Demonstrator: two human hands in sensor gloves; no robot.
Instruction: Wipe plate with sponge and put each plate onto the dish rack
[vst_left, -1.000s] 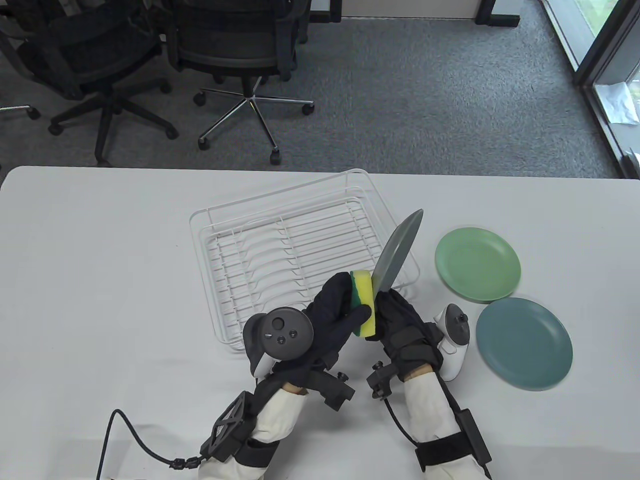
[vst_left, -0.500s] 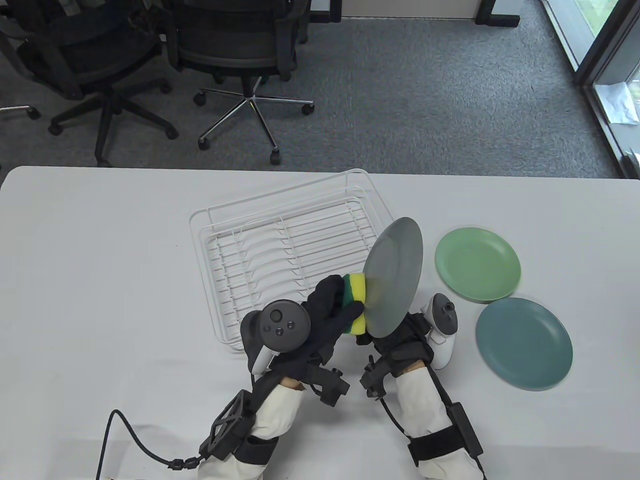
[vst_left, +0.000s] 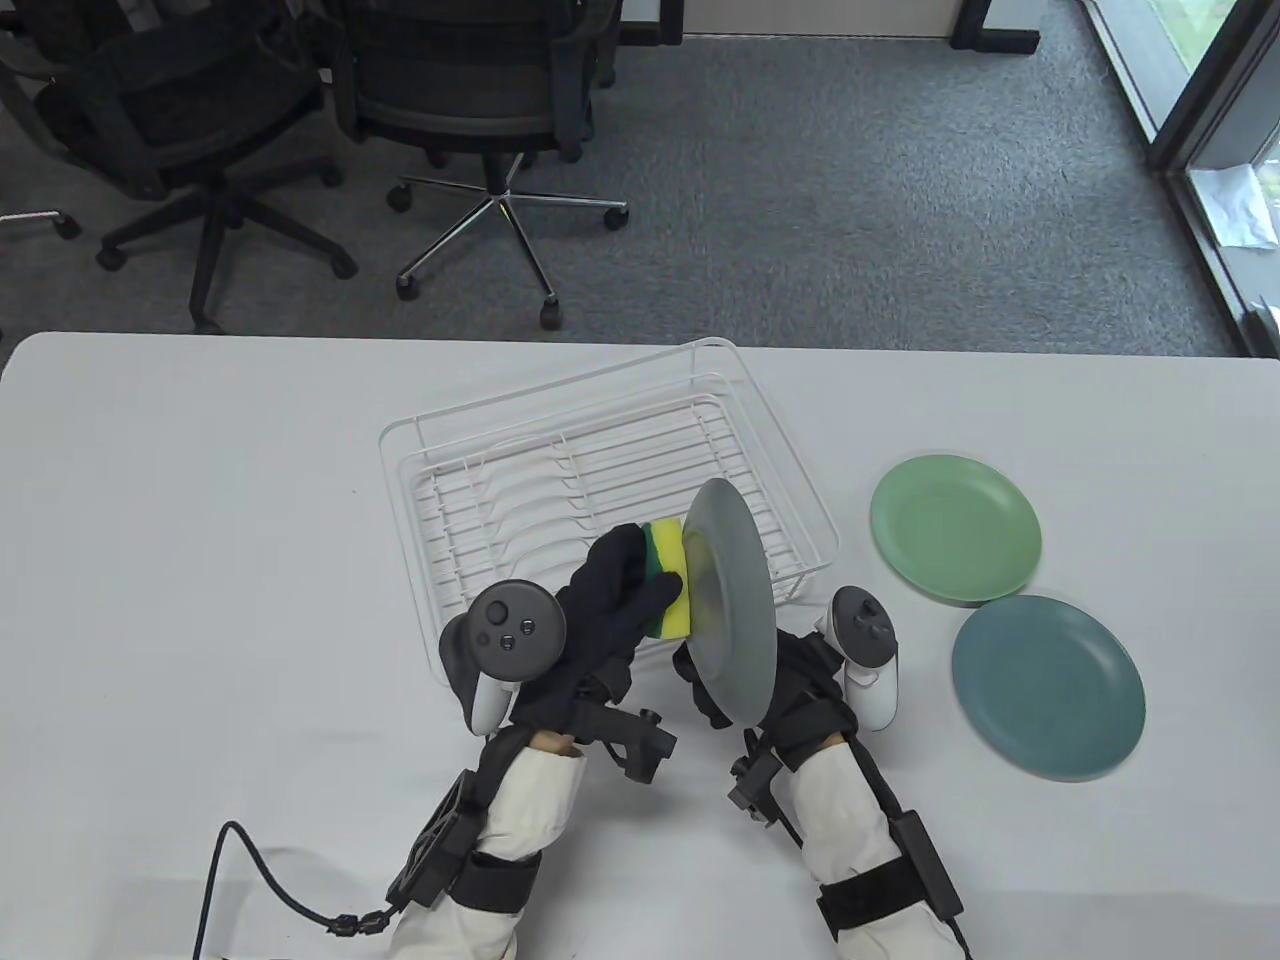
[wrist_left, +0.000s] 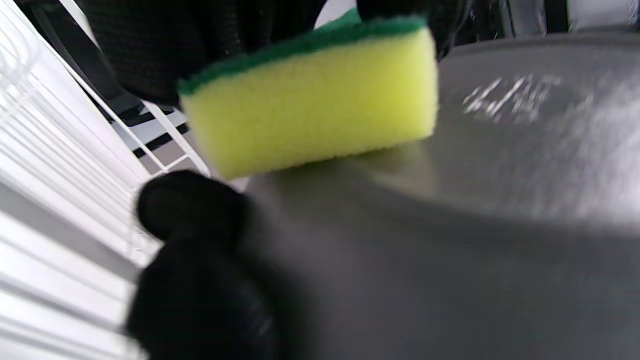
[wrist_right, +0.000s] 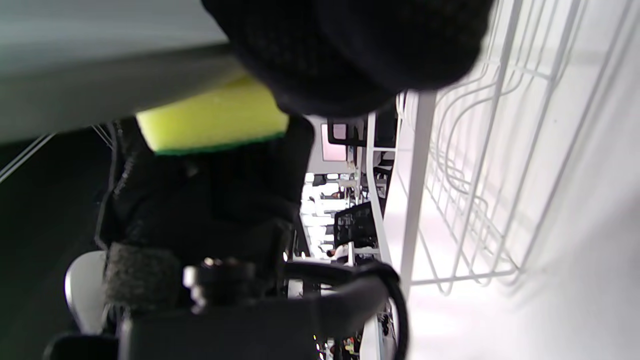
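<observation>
We hold the grey plate on edge in our right hand, fingers curled round its lower rim, while our left hand grips the sponge and presses it to the plate's face, just above the near corner of the dish rack. Pressing harder could, we judge, twist the plate loose (the grip is only at the rim). Our right fingers sit mostly behind the plate, and both wrist views are blurred.

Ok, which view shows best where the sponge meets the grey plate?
The left wrist view: the sponge fills it, yellow face flat against the grey plate, though blurred. The table view shows the sponge small, in the left hand, edge-on to the plate. The right wrist view catches only a yellow corner behind dark fingers.
</observation>
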